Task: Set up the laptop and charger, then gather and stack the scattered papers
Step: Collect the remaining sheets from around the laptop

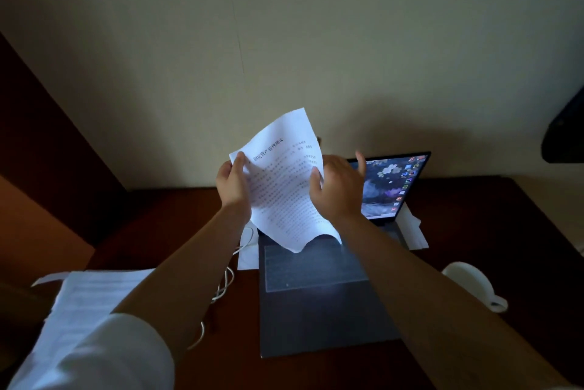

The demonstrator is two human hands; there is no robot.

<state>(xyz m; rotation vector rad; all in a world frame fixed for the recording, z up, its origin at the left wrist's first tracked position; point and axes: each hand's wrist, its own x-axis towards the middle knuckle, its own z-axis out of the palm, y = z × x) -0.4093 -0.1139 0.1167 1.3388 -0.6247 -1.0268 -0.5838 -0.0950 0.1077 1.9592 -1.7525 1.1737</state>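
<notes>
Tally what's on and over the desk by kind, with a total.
Hands: 2, left hand and right hand, both holding one printed sheet
Paper lots: 4, held sheet, left stack, sheet under cable, sheets right of laptop
Laptop: 1
White cable: 1
White mug: 1
Total: 9

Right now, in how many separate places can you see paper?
4: printed sheet held by both hands; stack at desk's left edge; paper under the white cable; paper right of the laptop. More may hide underneath.
</notes>
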